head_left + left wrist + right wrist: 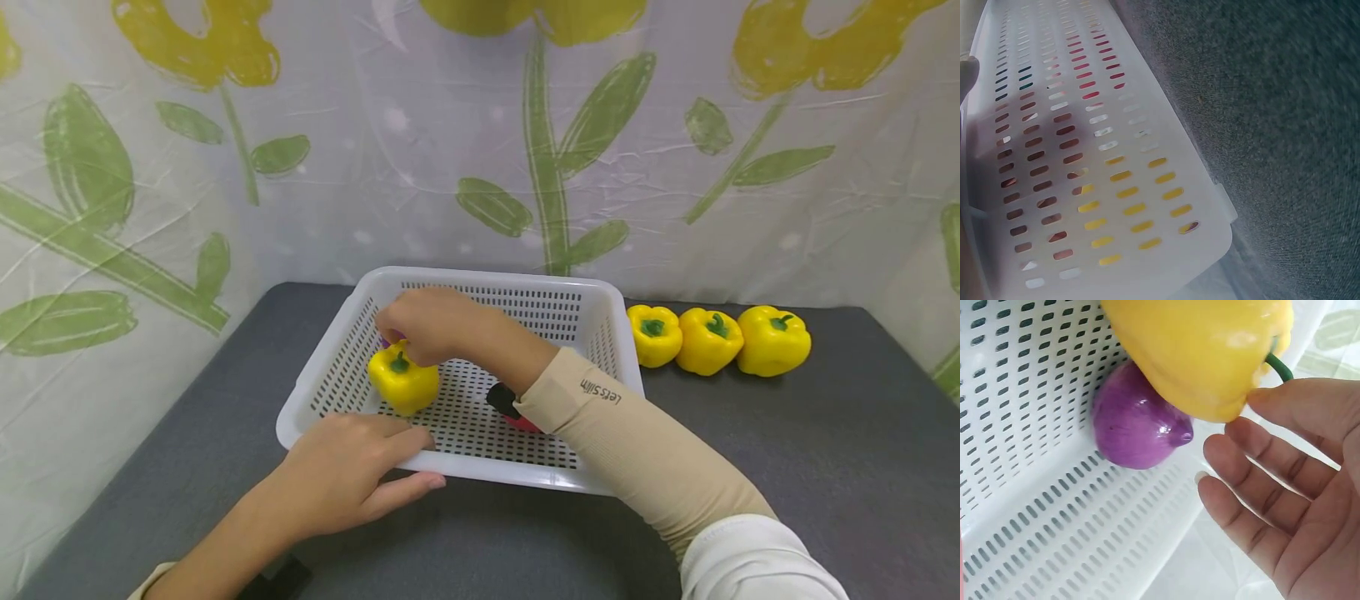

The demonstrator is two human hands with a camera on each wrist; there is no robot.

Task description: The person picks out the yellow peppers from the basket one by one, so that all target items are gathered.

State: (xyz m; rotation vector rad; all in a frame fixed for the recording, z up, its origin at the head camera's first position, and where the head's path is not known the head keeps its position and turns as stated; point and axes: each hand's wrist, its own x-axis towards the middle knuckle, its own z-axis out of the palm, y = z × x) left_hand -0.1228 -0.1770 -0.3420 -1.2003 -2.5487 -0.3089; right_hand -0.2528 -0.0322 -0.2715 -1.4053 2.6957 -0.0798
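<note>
A white perforated plastic basket [495, 467] stands on the table. My left hand [352, 467] grips its near rim, with fingers over the inside and the thumb outside. Inside, at the near left, sits a yellow bell pepper [403, 385] with a green stem. My right hand [431, 323] is just behind it; in the right wrist view the thumb touches the pepper's edge near the stem, and the other visible fingers are relaxed. Right beside the pepper lies a purple onion [1138, 425]. A red thing [522, 423] in the basket is mostly hidden under the right wrist.
Three more yellow bell peppers [708, 342] stand in a row right of the basket on the dark grey table [750, 467]. Behind the table hangs a white curtain [420, 192] with printed yellow flowers and green leaves.
</note>
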